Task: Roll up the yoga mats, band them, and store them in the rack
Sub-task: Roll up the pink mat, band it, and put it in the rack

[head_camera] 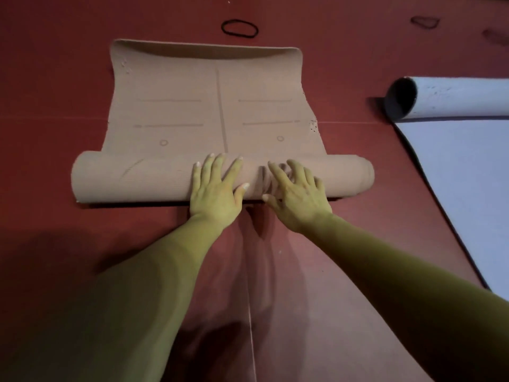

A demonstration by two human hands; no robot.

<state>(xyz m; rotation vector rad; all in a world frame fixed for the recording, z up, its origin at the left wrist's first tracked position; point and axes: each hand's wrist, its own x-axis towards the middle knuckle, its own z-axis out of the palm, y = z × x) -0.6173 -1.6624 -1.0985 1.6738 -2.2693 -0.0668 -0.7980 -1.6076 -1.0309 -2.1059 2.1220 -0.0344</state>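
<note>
A tan yoga mat (209, 106) with printed guide lines lies on the red floor, its near part rolled into a thick tube (132, 177). My left hand (216, 188) rests flat on the middle of the roll, fingers spread and straight. Just to its right, my right hand (297, 191) presses on the roll with its fingers slightly bent. The mat's far end curls up a little. A black elastic band (239, 28) lies on the floor beyond that far edge.
At the right, a pale blue mat (468, 172) is partly rolled, its tube (451, 97) lying at its far end. Two more bands (425, 22) lie blurred at the far right. Red floor (55, 106) surrounds the mats.
</note>
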